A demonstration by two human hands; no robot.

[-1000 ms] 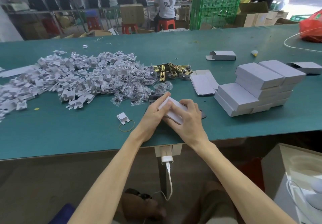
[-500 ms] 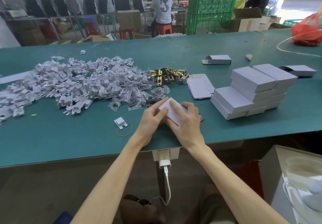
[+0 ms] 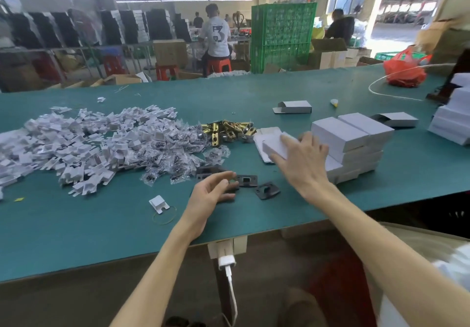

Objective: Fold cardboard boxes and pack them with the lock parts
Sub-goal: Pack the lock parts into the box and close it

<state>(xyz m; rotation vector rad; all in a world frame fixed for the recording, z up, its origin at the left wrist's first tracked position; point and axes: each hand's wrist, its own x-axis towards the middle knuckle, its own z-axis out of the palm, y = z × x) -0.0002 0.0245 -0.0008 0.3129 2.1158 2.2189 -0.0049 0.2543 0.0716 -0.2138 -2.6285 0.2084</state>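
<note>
Since half a second ago my two hands have parted. The right hand (image 3: 302, 164) has swung the small white cardboard box (image 3: 276, 146) away from the near edge, far and to the right, and the left hand (image 3: 211, 194) has dropped off it.

I am working over the long green-topped table (image 3: 76, 237), with the heap of white die-cut cardboard inserts (image 3: 76, 143) spreading across its left half. To the right the stack of closed white cardboard boxes (image 3: 351, 136) is waiting, and I judge the carried box is heading there. It is hanging above the flat white box blanks (image 3: 262, 133), just left of the stack. My right hand is wrapping the box's near-right end, with the fingers lying over its top.

I am expecting it to feel light but crushable. Thin walls will be denting under a squeeze, so I am favouring the stiff folded edges.

My left hand is hovering with loosely curled fingers, holding nothing I can make out. It is directly over the black metal strike plates (image 3: 247, 180) near the front edge, and I cannot tell whether the fingertips are touching them.
</note>
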